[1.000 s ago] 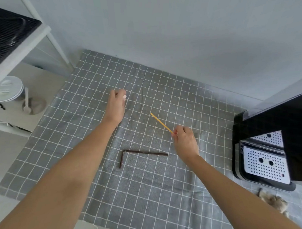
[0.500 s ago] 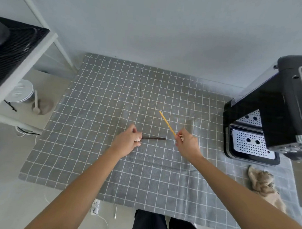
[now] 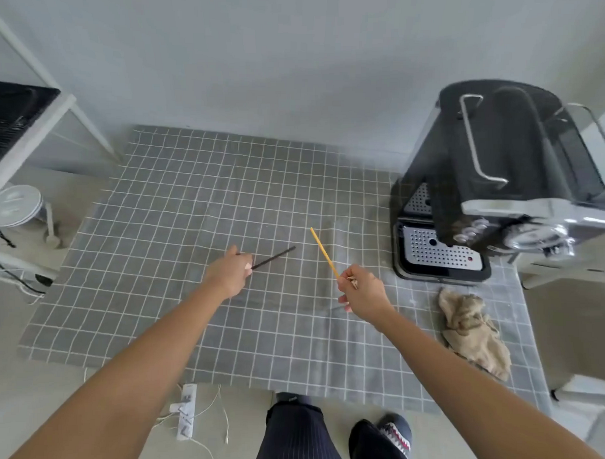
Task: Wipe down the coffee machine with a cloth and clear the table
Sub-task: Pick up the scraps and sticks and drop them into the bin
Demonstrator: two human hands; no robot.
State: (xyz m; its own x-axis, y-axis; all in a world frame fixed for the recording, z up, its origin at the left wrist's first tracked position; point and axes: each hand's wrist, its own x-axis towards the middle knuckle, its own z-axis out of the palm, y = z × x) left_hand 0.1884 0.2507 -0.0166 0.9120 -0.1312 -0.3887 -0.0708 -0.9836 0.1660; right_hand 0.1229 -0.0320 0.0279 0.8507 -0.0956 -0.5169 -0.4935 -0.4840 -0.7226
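Coffee machine (image 3: 501,188) at right; left hand (image 3: 228,272) grips dark stick (image 3: 274,258).

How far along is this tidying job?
Mid-clearing. The left hand holds a dark straw, the right hand a yellow straw, both picked up but not yet put away. The cloth lies crumpled beside the coffee machine; whether that was wiped can't be told.

Matt cloth, glossy plastic and bright metal

The checked tablecloth (image 3: 157,224) is matt woven fabric; the coffee machine (image 3: 502,160) has glossy black plastic, its perforated drip tray (image 3: 441,249) polished metal; the beige cloth (image 3: 472,328) looks rough and crumpled.
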